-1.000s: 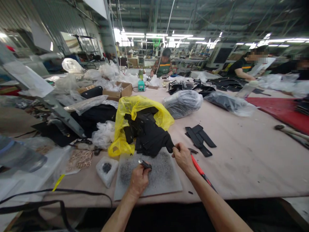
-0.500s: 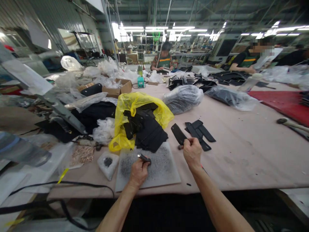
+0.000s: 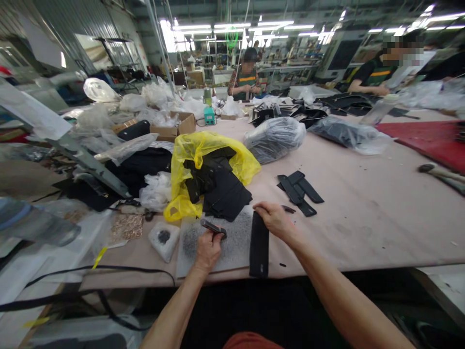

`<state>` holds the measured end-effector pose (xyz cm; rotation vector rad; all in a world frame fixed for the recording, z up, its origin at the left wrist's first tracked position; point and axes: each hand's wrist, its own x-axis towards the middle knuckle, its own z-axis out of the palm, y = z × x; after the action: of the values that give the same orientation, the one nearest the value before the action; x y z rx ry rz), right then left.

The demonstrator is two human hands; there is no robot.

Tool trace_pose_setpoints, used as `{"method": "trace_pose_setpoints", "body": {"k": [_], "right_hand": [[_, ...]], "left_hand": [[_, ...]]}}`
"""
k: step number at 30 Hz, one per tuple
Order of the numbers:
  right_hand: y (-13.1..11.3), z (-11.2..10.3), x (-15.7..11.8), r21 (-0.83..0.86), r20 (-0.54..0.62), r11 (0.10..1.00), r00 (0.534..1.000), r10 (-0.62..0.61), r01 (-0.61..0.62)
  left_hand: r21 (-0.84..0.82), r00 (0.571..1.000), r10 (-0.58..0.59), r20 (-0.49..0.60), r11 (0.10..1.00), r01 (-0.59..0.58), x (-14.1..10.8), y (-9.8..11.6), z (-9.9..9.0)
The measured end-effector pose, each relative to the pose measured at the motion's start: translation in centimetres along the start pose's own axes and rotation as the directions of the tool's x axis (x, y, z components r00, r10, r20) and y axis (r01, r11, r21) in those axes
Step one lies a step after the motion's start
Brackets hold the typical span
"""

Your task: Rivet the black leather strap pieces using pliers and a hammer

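Observation:
My left hand (image 3: 208, 252) is closed around a short metal punch-like tool (image 3: 213, 228), held tilted above the grey, speckled board (image 3: 232, 252). My right hand (image 3: 274, 220) pinches the far end of a flat black strip (image 3: 259, 245). The strip hangs or lies lengthwise over the board's right edge, with a small pale mark near its lower end. Beside my right wrist shows a dark tool end (image 3: 288, 209); the rest of it is hidden by the hand. Several similar black strips (image 3: 296, 189) lie crossed on the table to the right.
A yellow bag (image 3: 250, 167) with black pieces (image 3: 225, 191) spilling out sits behind the board. Left of the board are a white block (image 3: 170, 249) with a dark centre and a bag of small copper-coloured parts (image 3: 125, 227). Wrapped bundles (image 3: 276, 138) lie farther back; co-workers sit beyond.
My right hand has moved left and brought one black strip from beside the pile to the board's right edge. My left hand stays over the board with its tool. The view has tilted slightly.

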<state>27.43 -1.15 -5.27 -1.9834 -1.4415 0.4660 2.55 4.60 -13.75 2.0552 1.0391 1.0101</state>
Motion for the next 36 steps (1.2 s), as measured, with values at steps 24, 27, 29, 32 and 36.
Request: {"method": "trace_pose_setpoints", "body": {"k": [24, 27, 29, 32, 36], "right_hand": [[-1.1, 10.7, 6.6, -0.173, 0.089, 0.932, 0.947, -0.308, 0.32], [-2.3, 11.5, 7.1, -0.208, 0.072, 0.923, 0.946, -0.315, 0.323], [-3.0, 11.4, 7.2, -0.237, 0.058, 0.923, 0.952, -0.299, 0.304], [-3.4, 9.9, 6.9, -0.27, 0.03, 0.928, 0.966, -0.257, 0.255], [-1.9, 6.6, 3.8, -0.286, -0.048, 0.949, 0.987, -0.151, 0.132]], "left_hand": [[-0.031, 1.0, -0.017, 0.025, 0.999, 0.018, 0.2, 0.5, -0.2], [-0.03, 0.999, -0.028, 0.027, 0.999, 0.029, 0.2, 0.3, -0.2], [-0.028, 0.999, -0.036, 0.027, 0.999, 0.037, 0.1, 0.2, -0.1], [-0.027, 0.999, -0.028, 0.025, 0.999, 0.029, 0.1, 0.0, 0.0], [-0.039, 1.0, -0.017, 0.02, 0.999, 0.018, 0.0, -0.1, 0.2]]}}
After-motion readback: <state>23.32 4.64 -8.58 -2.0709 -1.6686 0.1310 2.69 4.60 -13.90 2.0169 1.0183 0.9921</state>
